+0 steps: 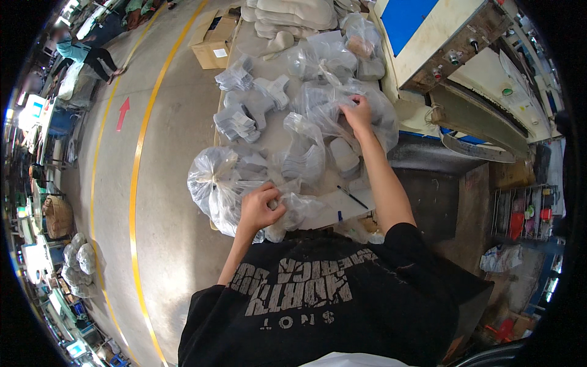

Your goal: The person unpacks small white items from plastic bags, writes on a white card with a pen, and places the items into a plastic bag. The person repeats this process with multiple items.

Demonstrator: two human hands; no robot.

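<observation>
My right hand [358, 115] is closed on the thin film of a clear plastic bag [321, 109] at the table's right side. Grey-white cut pieces show through that bag. Nearer to me, my left hand [262, 206] has its fingers curled together over crumpled clear plastic; whatever they grip is hidden. Just beyond it lies a knotted clear bag [211, 178] filled with pale pieces. Between my hands is a clear bag of stacked grey pieces [304, 156]. Loose stacks of grey cut pieces [237, 122] lie farther back on the table.
A black pen [353, 197] rests near the table's front edge. Thick pale stacks [293, 15] and a cardboard box [214, 40] are at the back. On the right stands a machine with a knobbed panel [455, 55]. Yellow lines [136, 183] mark the floor at left; a person [82, 52] sits beyond.
</observation>
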